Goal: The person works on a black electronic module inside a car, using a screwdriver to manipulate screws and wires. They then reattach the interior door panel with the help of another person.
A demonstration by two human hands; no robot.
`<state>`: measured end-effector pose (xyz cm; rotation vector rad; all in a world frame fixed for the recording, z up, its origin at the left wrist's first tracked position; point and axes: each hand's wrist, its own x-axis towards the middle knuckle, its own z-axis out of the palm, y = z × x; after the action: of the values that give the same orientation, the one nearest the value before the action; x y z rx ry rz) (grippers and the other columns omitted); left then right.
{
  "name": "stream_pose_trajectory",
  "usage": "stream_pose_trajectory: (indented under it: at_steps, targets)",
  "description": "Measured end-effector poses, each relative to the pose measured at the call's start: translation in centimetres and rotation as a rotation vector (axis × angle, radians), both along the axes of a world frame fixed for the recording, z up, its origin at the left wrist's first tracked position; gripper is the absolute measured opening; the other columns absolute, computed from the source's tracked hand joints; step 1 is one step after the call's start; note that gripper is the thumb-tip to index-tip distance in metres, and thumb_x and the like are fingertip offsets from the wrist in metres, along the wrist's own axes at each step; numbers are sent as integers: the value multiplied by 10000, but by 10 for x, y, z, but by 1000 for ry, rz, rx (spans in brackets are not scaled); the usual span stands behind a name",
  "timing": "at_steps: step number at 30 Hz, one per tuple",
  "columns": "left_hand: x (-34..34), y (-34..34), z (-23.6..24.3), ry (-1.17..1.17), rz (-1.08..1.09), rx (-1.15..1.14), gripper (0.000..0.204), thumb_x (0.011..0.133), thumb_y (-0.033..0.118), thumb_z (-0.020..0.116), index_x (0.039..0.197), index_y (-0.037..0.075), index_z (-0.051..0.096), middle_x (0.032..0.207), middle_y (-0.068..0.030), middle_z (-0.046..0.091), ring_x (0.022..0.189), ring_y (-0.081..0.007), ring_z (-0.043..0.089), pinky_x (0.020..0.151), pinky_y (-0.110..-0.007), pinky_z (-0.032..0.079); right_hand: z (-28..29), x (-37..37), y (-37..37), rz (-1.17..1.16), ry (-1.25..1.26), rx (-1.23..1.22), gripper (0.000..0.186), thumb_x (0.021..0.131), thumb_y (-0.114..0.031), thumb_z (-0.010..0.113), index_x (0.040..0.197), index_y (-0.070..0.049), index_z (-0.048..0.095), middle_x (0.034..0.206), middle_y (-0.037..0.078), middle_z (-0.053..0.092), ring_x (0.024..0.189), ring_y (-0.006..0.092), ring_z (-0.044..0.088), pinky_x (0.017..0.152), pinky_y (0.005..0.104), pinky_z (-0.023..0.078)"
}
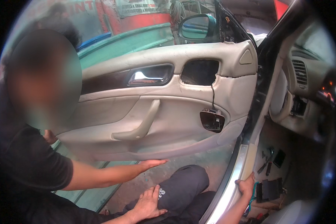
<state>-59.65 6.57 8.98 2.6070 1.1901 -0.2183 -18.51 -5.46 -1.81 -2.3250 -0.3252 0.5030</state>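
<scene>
My left hand point(148, 203) lies flat on my dark-trousered knee point(184, 183), its fingers stretched out and holding nothing. To the right, my right hand point(246, 185) grips the beige door sill trim point(250, 162) beside a shiny silver sill strip point(227, 190). Ahead stands the open car door with its beige door panel point(179, 112). A dark switch unit point(212, 120) dangles by a cable from a rectangular hole point(200, 72) in that panel. A co-worker in a black shirt holds one open hand point(153, 164) under the panel's lower edge.
Pliers or similar hand tools point(267, 162) and a black phone-like slab point(280, 158) lie on the car floor, near dark boxy pieces point(269, 190). The dashboard point(300, 71) is at right. Beyond the door are a side mirror point(198, 28) and a pale green panel point(134, 43).
</scene>
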Motion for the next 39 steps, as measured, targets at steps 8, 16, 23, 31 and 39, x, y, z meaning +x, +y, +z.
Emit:
stream_pose_trajectory:
  at_steps: [8,16,23,31,39]
  targets:
    - [22,7,15,113,8,-110,1193,736,479,842,1493,-153,170,1493,-306,343,1396,-439,350,1147,-496,333,5,-2,0,-2,-8,-31,1126,618,-188,831,1520,89,216,1526,297,360,1430,424,335,1201,410,288]
    - [35,-2,26,125,20,-104,1197,718,465,861,1490,-145,179,1487,-312,348,1385,-437,364,1153,-482,337,2,4,-6,-1,6,-48,1121,630,-224,820,1521,84,213,1547,278,337,1437,422,325,1208,422,269]
    - [50,-14,47,13,105,-158,1174,684,280,904,1503,-140,175,1462,-345,392,1378,-448,390,1160,-449,340,-3,7,-6,-10,15,-71,1114,655,-246,811,1532,69,200,1562,269,314,1457,407,293,1212,428,259]
    - [54,-12,48,-25,99,-178,1141,640,271,927,1480,-117,258,1412,-345,442,1346,-456,427,1135,-465,370,3,3,-6,-24,-1,-40,1081,652,-198,814,1514,101,234,1529,300,358,1427,409,355,1199,386,294]
    - [52,-2,31,145,69,-156,1254,642,435,904,1488,-127,169,1446,-346,388,1382,-442,381,1151,-452,348,-2,5,-7,-11,18,-25,1092,678,-222,799,1535,60,184,1566,246,316,1448,412,300,1206,471,257]
